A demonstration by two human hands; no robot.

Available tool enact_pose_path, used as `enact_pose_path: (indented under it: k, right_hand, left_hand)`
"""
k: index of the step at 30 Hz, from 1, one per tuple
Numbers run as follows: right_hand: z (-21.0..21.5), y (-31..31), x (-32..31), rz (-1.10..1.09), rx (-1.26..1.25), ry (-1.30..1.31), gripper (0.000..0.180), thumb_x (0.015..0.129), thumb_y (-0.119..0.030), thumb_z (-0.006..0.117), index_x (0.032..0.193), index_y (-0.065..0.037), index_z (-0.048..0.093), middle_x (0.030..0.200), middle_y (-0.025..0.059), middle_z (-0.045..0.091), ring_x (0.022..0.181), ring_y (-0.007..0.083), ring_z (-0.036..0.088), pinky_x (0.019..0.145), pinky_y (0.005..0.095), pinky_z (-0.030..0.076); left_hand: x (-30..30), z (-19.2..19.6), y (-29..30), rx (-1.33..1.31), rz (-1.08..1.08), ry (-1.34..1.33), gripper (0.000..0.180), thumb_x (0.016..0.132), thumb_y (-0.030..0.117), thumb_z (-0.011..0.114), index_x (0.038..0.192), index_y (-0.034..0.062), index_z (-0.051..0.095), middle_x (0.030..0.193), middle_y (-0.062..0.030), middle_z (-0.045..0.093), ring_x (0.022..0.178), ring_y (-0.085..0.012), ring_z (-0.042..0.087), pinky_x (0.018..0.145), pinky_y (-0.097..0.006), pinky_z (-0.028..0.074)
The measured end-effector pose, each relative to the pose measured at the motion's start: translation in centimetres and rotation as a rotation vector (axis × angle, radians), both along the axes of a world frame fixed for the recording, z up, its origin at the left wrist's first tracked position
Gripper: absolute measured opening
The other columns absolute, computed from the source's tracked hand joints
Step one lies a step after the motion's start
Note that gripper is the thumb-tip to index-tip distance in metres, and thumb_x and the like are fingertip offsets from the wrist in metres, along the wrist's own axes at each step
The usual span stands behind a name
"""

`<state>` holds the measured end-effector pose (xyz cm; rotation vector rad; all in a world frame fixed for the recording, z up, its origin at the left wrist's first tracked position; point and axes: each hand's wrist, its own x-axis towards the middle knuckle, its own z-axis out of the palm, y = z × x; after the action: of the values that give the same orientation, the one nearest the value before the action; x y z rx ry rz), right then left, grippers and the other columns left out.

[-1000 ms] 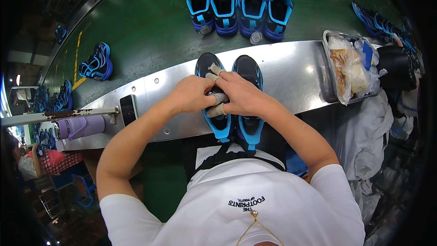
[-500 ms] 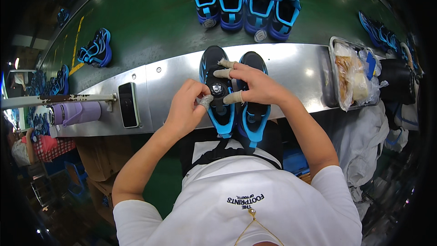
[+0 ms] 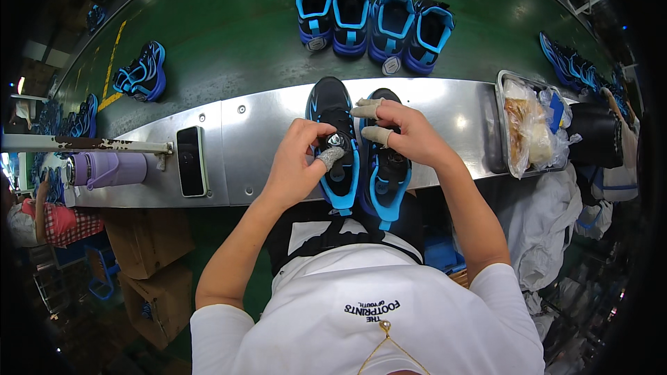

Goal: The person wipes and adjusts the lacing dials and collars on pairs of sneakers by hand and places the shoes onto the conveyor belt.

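Two black shoes with bright blue trim stand side by side before me, toes pointing away. On the left shoe point(image 3: 329, 94), a round black dial point(image 3: 338, 140) with a pale emblem sits on the tongue. My left hand point(image 3: 303, 158) pinches around this dial, its thumb in a grey cover. Over the right shoe point(image 3: 386, 198) hovers or rests my right hand point(image 3: 410, 132), fingers apart, with beige finger covers. Its fingertips reach the gap between the shoes; whether they touch the left shoe I cannot tell.
Several matching shoes point(image 3: 351, 17) stand on the green belt beyond the metal ledge point(image 3: 278, 97). A phone point(image 3: 192, 162) and a purple bottle point(image 3: 114, 169) lie at left, near a worn metal bar point(image 3: 90, 144). At right is a tray point(image 3: 501, 121) of plastic-wrapped items.
My right hand has drawn back from the left shoe's tongue toward the right shoe. My left fingers have moved from the tongue's side onto the dial. The view has shifted slightly.
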<state>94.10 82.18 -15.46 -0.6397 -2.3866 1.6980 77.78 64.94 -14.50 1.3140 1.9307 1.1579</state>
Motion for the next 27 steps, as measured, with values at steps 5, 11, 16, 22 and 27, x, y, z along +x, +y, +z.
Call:
enact_pose_path:
  k: [5,11,16,22,27]
  right_hand:
    - [0.7,-0.5,0.5,-0.047,0.028,-0.022,0.037,0.086,-0.011,0.066,0.123,-0.011,0.064,0.092,0.0039,0.056,0.078,0.0164,0.05,0.075,0.0283,0.044]
    - [-0.4,-0.4,3.1,-0.145,0.082,0.066,0.034,0.089,-0.007,0.062,0.124,-0.009,0.064,0.113,0.008,0.062,0.096,0.0146,0.054,0.087,0.0277,0.044]
    - [-1.8,-1.2,5.3,-0.329,-0.109,0.098,0.033,0.089,-0.011,0.062,0.122,-0.006,0.064,0.132,0.0163,0.057,0.115,0.0242,0.057,0.098,0.0316,0.044]
    - [-3.1,-1.4,5.9,-0.315,-0.035,0.137,0.029,0.092,-0.011,0.06,0.12,-0.004,0.065,0.129,0.0142,0.059,0.123,0.0233,0.054,0.099,0.0294,0.043]
    - [2.0,3.2,1.7,-0.309,0.147,-0.041,0.033,0.094,-0.021,0.06,0.123,-0.004,0.063,0.113,0.0116,0.068,0.102,0.0189,0.064,0.089,0.0325,0.049]
  left_hand:
    - [0.8,0.5,1.2,-0.082,0.01,0.095,0.03,0.075,0.004,0.068,0.104,0.004,0.063,0.093,-0.0051,0.054,0.082,-0.0178,0.052,0.073,-0.028,0.042]
    - [-0.6,-0.5,0.7,-0.051,-0.171,-0.142,0.032,0.083,0.002,0.063,0.114,0.0074,0.066,0.109,-0.0047,0.062,0.092,-0.0157,0.055,0.08,-0.027,0.043]
    - [-2.9,-1.4,1.1,0.031,-0.403,-0.109,0.03,0.084,0.004,0.062,0.112,0.01,0.068,0.122,-0.0054,0.064,0.103,-0.02,0.056,0.088,-0.03,0.042]
    - [-2.0,-0.2,0.7,0.032,-0.376,0.273,0.029,0.083,0.009,0.066,0.111,0.0122,0.07,0.132,-0.0072,0.059,0.109,-0.0275,0.052,0.098,-0.039,0.04]
    - [4.2,2.5,-4.0,0.004,-0.466,0.326,0.048,0.074,0.018,0.073,0.121,0.0144,0.063,0.111,-0.0148,0.058,0.103,-0.0333,0.055,0.089,-0.042,0.047]
